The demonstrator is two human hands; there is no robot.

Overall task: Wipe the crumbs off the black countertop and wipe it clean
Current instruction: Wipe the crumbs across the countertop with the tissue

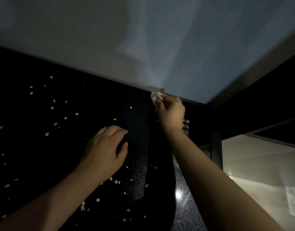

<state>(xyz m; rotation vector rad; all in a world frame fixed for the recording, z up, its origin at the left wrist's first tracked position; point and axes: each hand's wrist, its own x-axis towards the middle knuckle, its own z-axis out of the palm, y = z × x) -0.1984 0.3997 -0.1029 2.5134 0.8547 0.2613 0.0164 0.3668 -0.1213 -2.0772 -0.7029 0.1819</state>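
Note:
The black countertop fills the left and middle of the dim view, strewn with several pale crumbs. My right hand is far out at the back edge by the wall, shut on a small crumpled pale cloth or tissue that pokes out above the fingers. My left hand rests palm down on the counter in the middle, fingers a little spread, holding nothing. More crumbs lie under and around my left forearm.
A pale wall rises behind the counter and meets another wall at the corner to the right. A label with white characters sits near the counter's right end. Beyond the right edge is a lit pale floor.

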